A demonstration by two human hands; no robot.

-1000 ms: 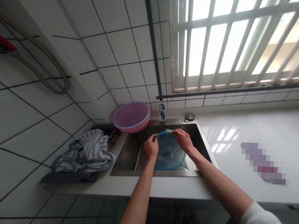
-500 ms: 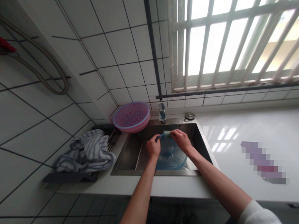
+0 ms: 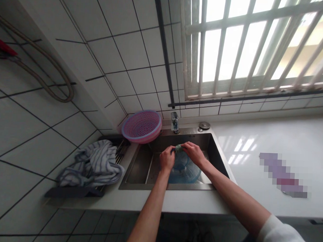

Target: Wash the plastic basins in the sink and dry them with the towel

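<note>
A blue ribbed plastic colander [image 3: 187, 174] sits tilted in the sink [image 3: 138, 169], its far rim raised. My left hand [image 3: 167, 158] is closed on that rim, fingers pinched along it. On the rim's other side, my right hand [image 3: 192, 152] presses a small green scrubbing cloth [image 3: 179, 148] around the edge. The cloth lies between the two hands, which are almost touching. My forearms and hands hide parts of the colander's sides.
Behind the sink stands a chrome tap [image 3: 174, 122], with a metal drain plug [image 3: 204, 125] beside it. A pink basket [image 3: 142, 125] rests at the back left corner. A striped towel [image 3: 93, 164] lies on a rack at left. A blurred purple item [image 3: 283, 174] lies on the right counter.
My right hand has slid left along the rim with the green cloth, and my left hand has shifted slightly right. The gap between them has narrowed, and the rim has dropped a little.
</note>
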